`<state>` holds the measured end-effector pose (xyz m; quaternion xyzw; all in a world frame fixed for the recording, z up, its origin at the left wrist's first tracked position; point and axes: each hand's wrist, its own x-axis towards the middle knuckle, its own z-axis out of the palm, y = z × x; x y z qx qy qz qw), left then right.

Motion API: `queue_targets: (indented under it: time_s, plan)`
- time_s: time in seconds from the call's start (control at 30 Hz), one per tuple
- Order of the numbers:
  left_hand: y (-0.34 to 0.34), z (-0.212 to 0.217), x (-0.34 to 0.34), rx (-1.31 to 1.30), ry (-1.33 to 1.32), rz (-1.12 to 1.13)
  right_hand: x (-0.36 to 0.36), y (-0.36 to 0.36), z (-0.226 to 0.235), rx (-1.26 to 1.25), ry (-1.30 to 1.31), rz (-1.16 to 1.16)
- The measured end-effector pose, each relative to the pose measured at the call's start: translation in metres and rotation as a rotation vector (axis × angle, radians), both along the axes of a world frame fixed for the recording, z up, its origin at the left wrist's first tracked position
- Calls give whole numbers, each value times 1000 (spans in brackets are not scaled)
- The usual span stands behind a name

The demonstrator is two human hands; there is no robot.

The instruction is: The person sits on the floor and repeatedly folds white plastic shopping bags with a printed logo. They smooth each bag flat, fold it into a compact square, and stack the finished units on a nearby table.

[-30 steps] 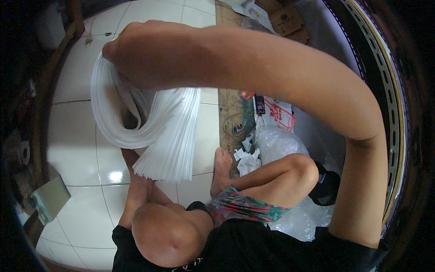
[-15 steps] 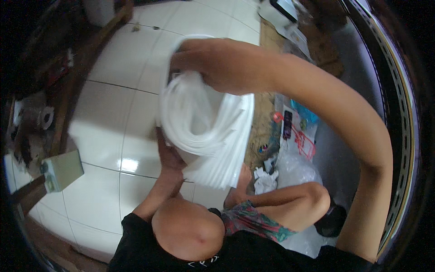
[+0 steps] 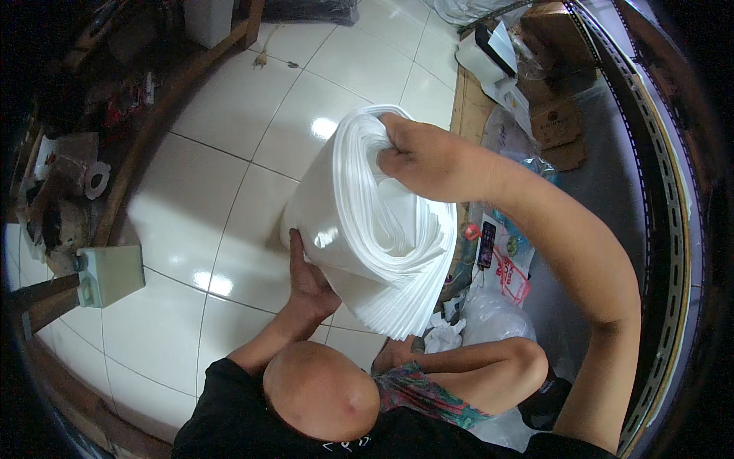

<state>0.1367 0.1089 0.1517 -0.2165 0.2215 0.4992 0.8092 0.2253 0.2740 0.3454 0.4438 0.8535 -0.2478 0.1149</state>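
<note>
A thick roll of white, glossy, thin sheets [image 3: 350,210] is held up in front of me, curled into a loop. Its many layered edges face me and fan out at the lower right. With fingers bent into the loop, my right hand [image 3: 424,157] grips the layers at the roll's top edge. Low on the left side, my left hand [image 3: 310,287] supports the roll, its thumb pointing up along the outer sheet. The roll hides most of the left hand's fingers.
White floor tiles [image 3: 183,187] lie beneath. To the right are cardboard [image 3: 468,99], a phone [image 3: 487,243], clear plastic bags [image 3: 497,310] and a cardboard box [image 3: 558,122]. On the left stand a pale plastic jug [image 3: 115,275] and a wooden shelf [image 3: 145,153] with a tape roll [image 3: 97,180].
The roll has tilted and moved a little right and down in view, showing more of its outer side. My right hand has moved right and down with it, still gripping the top edge.
</note>
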Motion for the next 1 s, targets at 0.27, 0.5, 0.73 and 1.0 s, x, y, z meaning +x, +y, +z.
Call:
queue_targets:
  time_s: [0.27,0.5,0.73,1.0]
  plan:
    - [1,-13,0,67,-43,49,-5,-5,3,325,192,199]
    - [-4,-41,0,166,-809,235,-17,6,2,99,-16,118]
    - [-8,-49,4,164,-961,273,-1,-6,-4,227,-9,53]
    - [7,-11,4,135,1,109,1,0,-3,343,112,71]
